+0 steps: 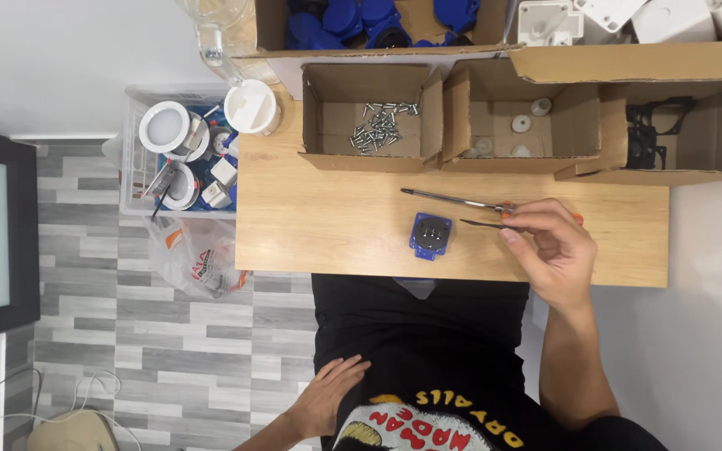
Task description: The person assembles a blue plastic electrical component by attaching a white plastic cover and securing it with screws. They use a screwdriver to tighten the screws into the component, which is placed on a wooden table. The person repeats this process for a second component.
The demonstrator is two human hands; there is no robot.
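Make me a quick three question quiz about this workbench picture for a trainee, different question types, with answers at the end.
1. True or false: the right hand rests on the screwdriver.
2. Which cardboard box holds the loose screws: A, the leftmost open one; B, the middle one; C, the rightmost one?
3. Fill in: the blue socket part lies on the wooden ____.

Key: 1 true. 2 A. 3 table. The left hand rests in the person's lap, holding nothing.
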